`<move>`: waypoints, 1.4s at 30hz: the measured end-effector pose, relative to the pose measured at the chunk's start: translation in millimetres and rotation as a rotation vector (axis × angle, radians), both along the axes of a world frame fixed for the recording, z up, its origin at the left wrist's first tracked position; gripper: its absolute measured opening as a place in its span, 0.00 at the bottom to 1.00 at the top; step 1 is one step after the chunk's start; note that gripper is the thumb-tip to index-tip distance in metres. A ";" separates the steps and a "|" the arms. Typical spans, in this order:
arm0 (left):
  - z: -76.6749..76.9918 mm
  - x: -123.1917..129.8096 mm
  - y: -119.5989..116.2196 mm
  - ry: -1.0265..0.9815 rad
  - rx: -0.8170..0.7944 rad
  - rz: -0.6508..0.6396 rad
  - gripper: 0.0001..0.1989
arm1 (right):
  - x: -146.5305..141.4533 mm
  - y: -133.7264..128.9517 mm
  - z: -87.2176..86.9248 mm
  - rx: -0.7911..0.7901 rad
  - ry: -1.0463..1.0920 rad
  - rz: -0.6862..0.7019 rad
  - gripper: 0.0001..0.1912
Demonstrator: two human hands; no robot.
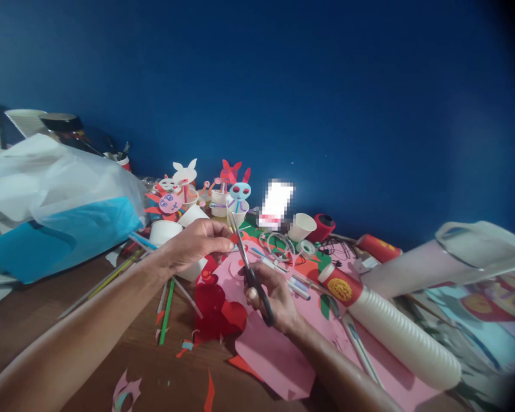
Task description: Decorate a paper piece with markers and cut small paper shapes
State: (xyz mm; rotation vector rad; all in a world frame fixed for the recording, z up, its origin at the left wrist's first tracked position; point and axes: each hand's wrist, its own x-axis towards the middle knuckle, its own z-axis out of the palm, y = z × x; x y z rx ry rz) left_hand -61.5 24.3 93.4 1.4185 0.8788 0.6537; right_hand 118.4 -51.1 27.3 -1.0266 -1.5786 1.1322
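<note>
Black-handled scissors (256,286) are held in my right hand (277,294), their blades apart and pointing up and away. My left hand (201,243) is pinched just left of the blades, and what is between its fingertips is too small to name. Beneath both hands lie pink paper (274,355) and red paper (214,312). Behind my left hand stand paper animal figures on cups, among them a light blue one (240,193) and a white one (184,173).
A long stack of paper cups (403,332) lies at the right. Markers (298,288) rest near my right hand. A blue sheet (68,237) and white plastic are at the left. Paper scraps (126,392) lie at the front edge. A blue wall (326,103) stands behind.
</note>
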 end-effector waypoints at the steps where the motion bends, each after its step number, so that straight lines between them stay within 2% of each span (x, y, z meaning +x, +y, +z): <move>1: -0.1 -0.3 0.3 0.003 0.003 0.002 0.02 | 0.1 0.0 -0.3 -0.003 -0.001 0.000 0.19; 23: -1.9 0.4 5.5 -0.053 -0.004 0.138 0.03 | -0.3 -0.2 0.3 -0.028 0.016 0.010 0.19; 33: 0.0 0.0 3.5 -0.036 -0.025 0.107 0.03 | -0.1 -0.8 -0.7 -0.014 0.028 0.073 0.24; 42: 1.6 1.3 2.2 -0.025 -0.028 0.086 0.02 | -1.9 -1.5 -4.5 -0.012 0.045 0.060 0.24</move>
